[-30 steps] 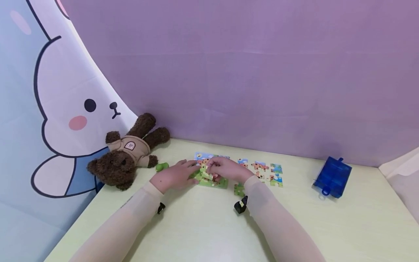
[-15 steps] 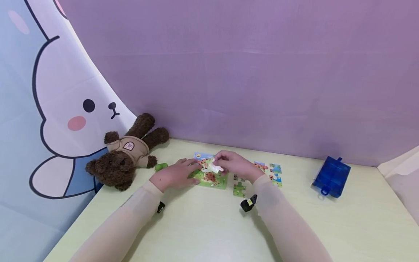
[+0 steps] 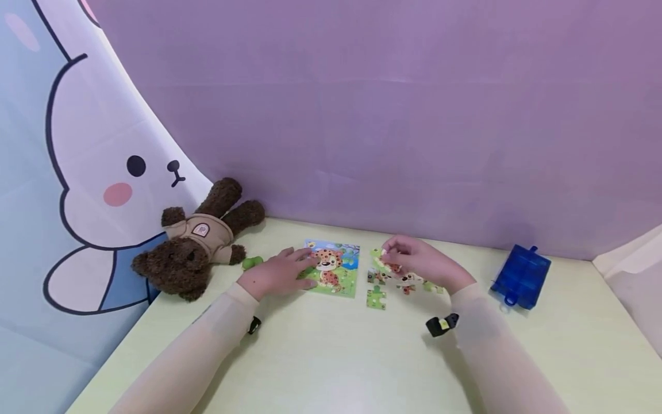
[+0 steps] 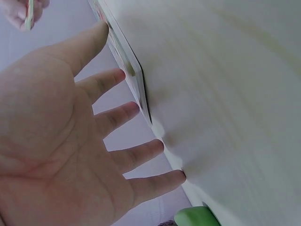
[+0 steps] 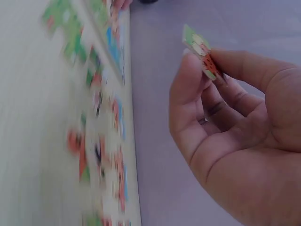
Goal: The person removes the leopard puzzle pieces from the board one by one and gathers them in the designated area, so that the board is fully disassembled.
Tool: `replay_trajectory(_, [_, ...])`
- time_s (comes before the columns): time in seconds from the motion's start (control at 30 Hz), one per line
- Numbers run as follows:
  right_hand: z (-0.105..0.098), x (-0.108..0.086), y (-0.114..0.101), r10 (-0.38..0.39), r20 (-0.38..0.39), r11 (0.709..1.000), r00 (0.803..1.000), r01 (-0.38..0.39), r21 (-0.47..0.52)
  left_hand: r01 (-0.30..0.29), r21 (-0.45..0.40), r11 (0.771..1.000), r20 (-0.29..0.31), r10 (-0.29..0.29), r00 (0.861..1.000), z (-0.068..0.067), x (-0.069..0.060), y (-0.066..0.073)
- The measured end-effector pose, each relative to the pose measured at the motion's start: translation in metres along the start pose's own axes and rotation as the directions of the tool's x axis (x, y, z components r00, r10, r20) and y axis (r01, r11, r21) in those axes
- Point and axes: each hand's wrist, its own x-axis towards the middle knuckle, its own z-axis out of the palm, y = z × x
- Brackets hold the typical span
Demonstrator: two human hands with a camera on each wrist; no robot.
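Note:
My right hand (image 3: 426, 261) pinches a green jigsaw piece (image 5: 200, 52) between thumb and fingertips, held up above the table. Below it, loose jigsaw pieces (image 3: 376, 299) lie in rough rows, partly hidden by that hand. My left hand (image 3: 277, 276) is spread, fingers nearly straight, with fingertips at the left edge of a square picture board (image 3: 341, 283). A spotted leopard cub on green and blue shows on the board. In the left wrist view, the thumb (image 4: 91, 44) reaches the board's edge. Pieces in the right wrist view are blurred.
A brown teddy bear (image 3: 209, 236) lies at the table's left edge. Beside the left hand sits a small green object (image 3: 252, 263). A translucent blue box (image 3: 521, 277) stands at the right. Purple cloth (image 3: 362, 144) hangs behind the table.
The right hand has moved right, from over the board to above the loose pieces, carrying the jigsaw piece. More of the board shows. The left hand has stayed nearly still.

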Motion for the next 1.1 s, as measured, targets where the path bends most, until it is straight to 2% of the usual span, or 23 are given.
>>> replay_trajectory(0.17, [-0.009, -0.019, 0.014, -0.003, 0.072, 0.999, 0.997, 0.006, -0.049, 0.009, 0.007, 1.000, 0.019, -0.009, 1.000, -0.001, 0.001, 0.001])
replay_trajectory(0.33, [-0.008, -0.029, 0.025, -0.011, 0.152, 0.995, 0.988, 0.026, -0.098, 0.010, 0.010, 1.000, 0.024, -0.010, 1.000, -0.001, 0.002, 0.001])
replay_trajectory(0.53, [-0.004, -0.036, 0.032, 0.038, 0.213, 0.992, 0.976, -0.011, -0.124, 0.011, 0.002, 1.000, 0.030, -0.011, 0.999, -0.001, 0.003, 0.001])
replay_trajectory(0.73, [0.000, -0.037, 0.033, 0.059, 0.225, 0.987, 0.973, -0.024, -0.157, 0.015, -0.004, 1.000, 0.033, -0.015, 0.999, -0.002, 0.003, 0.002])
replay_trajectory(0.93, [0.002, -0.036, 0.029, 0.007, 0.209, 0.969, 0.978, 0.045, -0.244, 0.025, 0.002, 1.000, 0.038, -0.025, 0.999, -0.003, 0.001, 0.004])
replay_trajectory(1.1, [0.002, -0.034, 0.027, -0.027, 0.210, 0.960, 0.977, 0.084, -0.267, 0.010, 0.016, 1.000, 0.038, -0.011, 0.999, -0.001, 0.004, 0.002])
